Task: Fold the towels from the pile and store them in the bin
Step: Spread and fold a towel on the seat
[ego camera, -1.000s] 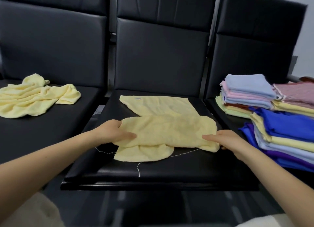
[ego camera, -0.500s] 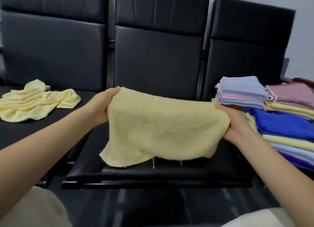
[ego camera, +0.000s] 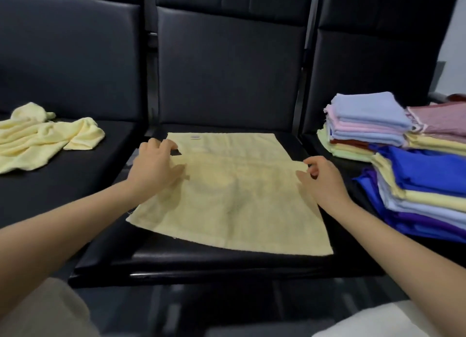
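1. Yellow towel (ego camera: 234, 195) lies flat on the middle black seat (ego camera: 227, 261), centre of the frame. A small label (ego camera: 195, 137) shows near its far edge.
2. The towel's near part sits skewed over the far part, so the side edges do not line up; a dark notch of seat shows at its left edge by my fingers.
3. My left hand (ego camera: 153, 167) rests on the towel's left edge, fingers spread and only slightly bent, pressing the cloth down. Not gripping.
4. My right hand (ego camera: 321, 177) is at the towel's right edge, thumb and forefinger pinching a corner of the cloth, the other fingers curled.
5. Crumpled pile of pale yellow towels (ego camera: 42, 137) on the left seat, middle left of the frame, well apart from my hands.
6. Folded towels (ego camera: 403, 160) stacked on the right seat, right of the frame: light blue and pink on top at the back, bright blue, yellow and purple nearer. A reddish striped cloth (ego camera: 441, 117) lies at the far right edge.
7. No bin in view.
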`<state>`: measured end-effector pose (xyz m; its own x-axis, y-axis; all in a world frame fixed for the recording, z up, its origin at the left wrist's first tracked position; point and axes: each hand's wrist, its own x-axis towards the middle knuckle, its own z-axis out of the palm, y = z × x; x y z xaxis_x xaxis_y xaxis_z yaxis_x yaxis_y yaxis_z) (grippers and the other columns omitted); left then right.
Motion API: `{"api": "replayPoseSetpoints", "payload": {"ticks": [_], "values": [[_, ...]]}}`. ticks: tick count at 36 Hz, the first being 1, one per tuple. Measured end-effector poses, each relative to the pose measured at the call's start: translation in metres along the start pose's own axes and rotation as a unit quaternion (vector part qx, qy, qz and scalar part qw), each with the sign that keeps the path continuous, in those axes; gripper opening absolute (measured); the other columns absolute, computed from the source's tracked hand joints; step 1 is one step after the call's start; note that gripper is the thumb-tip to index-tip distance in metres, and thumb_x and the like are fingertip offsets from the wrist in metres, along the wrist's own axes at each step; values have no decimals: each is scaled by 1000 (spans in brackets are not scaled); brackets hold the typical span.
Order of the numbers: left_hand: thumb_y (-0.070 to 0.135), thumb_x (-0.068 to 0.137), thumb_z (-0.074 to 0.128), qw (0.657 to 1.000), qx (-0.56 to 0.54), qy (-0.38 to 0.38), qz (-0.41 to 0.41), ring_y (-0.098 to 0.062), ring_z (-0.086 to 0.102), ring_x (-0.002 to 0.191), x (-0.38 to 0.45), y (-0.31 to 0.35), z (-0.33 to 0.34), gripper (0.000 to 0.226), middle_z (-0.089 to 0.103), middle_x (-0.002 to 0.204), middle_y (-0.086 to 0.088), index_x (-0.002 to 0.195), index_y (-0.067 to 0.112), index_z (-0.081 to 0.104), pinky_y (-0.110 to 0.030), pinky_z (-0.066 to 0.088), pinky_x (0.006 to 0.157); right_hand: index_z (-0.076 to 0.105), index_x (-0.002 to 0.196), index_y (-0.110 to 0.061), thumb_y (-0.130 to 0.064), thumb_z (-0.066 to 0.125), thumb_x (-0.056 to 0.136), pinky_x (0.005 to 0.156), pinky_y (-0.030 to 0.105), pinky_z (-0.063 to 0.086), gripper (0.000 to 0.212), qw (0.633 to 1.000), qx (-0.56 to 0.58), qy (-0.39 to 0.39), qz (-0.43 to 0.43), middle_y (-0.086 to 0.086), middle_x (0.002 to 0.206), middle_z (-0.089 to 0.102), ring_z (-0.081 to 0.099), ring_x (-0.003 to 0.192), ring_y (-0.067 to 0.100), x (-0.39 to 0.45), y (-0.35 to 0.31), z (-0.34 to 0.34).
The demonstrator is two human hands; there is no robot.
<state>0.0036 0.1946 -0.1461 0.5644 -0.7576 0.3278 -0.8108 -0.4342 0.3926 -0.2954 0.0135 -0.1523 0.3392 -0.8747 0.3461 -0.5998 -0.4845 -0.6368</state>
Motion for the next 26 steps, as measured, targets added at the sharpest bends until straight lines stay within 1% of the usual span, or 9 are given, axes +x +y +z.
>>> {"api": "replayPoseSetpoints", "payload": {"ticks": [2,5,8,10,12,17,20,23,26], "values": [[33,89,63,995,-17,3,94,-20,47,109,-9,7,-2,39,51,115,0,125,21,51,-37,45,90,56,101,-25,-25,69,88,77,31,44,18,998,24,-38,-54,-3,90,53,52,86,16,-14,-18,3],[38,89,52,973,-59,-98,199,-7,54,86,-31,23,-9,19,53,94,12,107,33,55,-29,47,76,56,89,-30,-27,70,87,66,22,41,15,971,87,-192,-109,-7,78,52,45,66,6,-41,-42,3],[37,90,53,934,-67,-215,278,-5,54,80,-56,36,-5,5,56,86,13,92,37,57,-22,44,73,58,86,-30,-41,72,81,67,26,43,19,924,65,-331,-183,-9,74,53,46,68,6,-68,-53,7],[49,83,45,911,-61,-254,320,-6,51,82,-68,38,1,10,53,82,13,86,41,51,-22,43,72,59,91,-28,-56,67,76,70,23,42,33,893,-29,-350,-282,-12,79,51,47,76,8,-81,-58,15],[55,78,38,907,-57,-264,324,-6,49,84,-73,36,3,21,51,82,13,87,40,51,-23,43,72,58,93,-26,-62,60,78,73,21,40,39,868,-70,-342,-353,-16,84,51,45,82,5,-88,-63,23],[67,81,28,912,-61,-257,313,-2,49,89,-76,33,-4,47,51,90,13,100,35,57,-26,44,79,56,86,-24,-47,45,92,70,22,40,26,881,-65,-304,-357,-14,83,53,46,80,4,-84,-65,31],[79,75,22,923,28,-222,313,2,44,87,-79,29,-7,67,47,94,17,112,33,53,-26,43,77,45,80,-31,-29,48,100,60,20,34,21,915,-6,-295,-274,-13,69,49,45,65,5,-79,-69,31],[65,80,18,925,65,-150,344,-13,50,86,-82,27,-4,58,49,89,11,98,24,55,-31,42,67,48,81,-29,-30,46,101,54,22,32,20,935,74,-308,-161,-10,62,45,38,54,4,-72,-77,27],[55,86,23,945,-41,-172,274,-10,47,69,-71,29,-13,43,48,68,9,76,20,47,-26,37,62,56,89,-29,-41,55,94,50,15,31,14,927,106,-340,-120,-15,54,45,38,47,2,-60,-88,17]]}}
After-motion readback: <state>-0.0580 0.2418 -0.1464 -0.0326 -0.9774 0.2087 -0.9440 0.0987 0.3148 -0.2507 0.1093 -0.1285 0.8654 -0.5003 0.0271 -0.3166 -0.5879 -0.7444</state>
